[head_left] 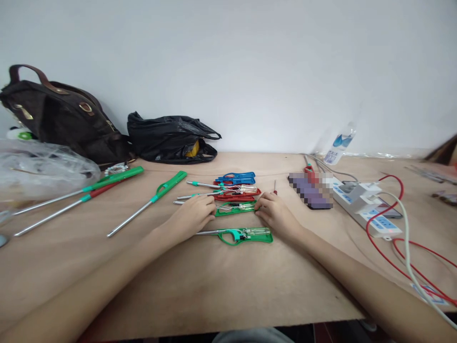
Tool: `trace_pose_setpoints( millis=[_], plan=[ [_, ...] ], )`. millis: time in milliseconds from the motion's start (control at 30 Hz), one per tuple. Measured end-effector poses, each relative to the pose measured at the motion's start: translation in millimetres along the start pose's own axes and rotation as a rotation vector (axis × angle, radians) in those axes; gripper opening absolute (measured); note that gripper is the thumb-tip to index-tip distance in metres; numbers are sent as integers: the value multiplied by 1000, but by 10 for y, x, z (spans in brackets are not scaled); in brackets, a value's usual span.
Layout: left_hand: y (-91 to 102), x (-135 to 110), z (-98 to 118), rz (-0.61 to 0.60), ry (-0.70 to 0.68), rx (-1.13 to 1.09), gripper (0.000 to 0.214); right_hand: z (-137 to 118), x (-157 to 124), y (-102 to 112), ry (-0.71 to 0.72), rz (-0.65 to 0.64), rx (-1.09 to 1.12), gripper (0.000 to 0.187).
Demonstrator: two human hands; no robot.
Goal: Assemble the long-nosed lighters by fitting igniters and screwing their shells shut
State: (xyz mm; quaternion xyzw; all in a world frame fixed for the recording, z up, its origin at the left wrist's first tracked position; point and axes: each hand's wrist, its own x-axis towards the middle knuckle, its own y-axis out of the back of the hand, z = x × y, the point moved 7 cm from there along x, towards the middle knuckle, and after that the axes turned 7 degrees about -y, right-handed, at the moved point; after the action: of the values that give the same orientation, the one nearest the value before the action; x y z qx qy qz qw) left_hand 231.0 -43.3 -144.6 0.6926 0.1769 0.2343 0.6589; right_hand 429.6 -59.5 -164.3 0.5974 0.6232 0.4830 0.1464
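My left hand (194, 213) and my right hand (274, 213) rest on the wooden table (221, 281), one at each end of a green long-nosed lighter body (235, 207). Fingers of both hands curl onto its ends. Just in front lies another green lighter (246, 235) with a metal tube. Behind the held one lie a red lighter (237, 193) and a blue lighter (235, 178). A small red-handled screwdriver (274, 186) lies by my right hand.
Several finished long lighters (146, 202) lie to the left, beside a clear plastic bag (39, 166). A brown handbag (60, 114) and a black plastic bag (171, 138) stand at the wall. A phone (310, 190), power strip (367, 209), red and white cables and a water bottle (341, 143) are to the right.
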Motion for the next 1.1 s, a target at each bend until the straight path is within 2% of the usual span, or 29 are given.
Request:
trace_pose_setpoints(
  millis=[133, 300, 433, 500, 700, 867, 967, 1100],
  plan=[
    [6, 21, -27, 66, 41, 0, 16, 22, 10, 17, -23, 57, 23, 14],
    [165, -24, -152, 236, 193, -224, 21, 16, 25, 104, -61, 140, 117, 12],
    [137, -73, -297, 240, 382, -444, 25, -121, 17, 130, 50, 146, 50, 8],
    [91, -80, -343, 230, 432, -525, 27, -201, 7, 120, 146, 139, -45, 13],
    [38, -75, -388, 230, 460, -682, 31, -355, -54, 104, 388, 220, -372, 28],
    [69, -54, -296, 124, 390, -839, 42, -456, -113, 128, 399, 233, -522, 29],
    [99, -50, -258, 97, 371, -876, 43, -535, -160, 193, 411, 241, -528, 25],
    [109, -66, -235, 119, 390, -904, 36, -558, -184, 287, 368, 193, -387, 25]
  ],
)
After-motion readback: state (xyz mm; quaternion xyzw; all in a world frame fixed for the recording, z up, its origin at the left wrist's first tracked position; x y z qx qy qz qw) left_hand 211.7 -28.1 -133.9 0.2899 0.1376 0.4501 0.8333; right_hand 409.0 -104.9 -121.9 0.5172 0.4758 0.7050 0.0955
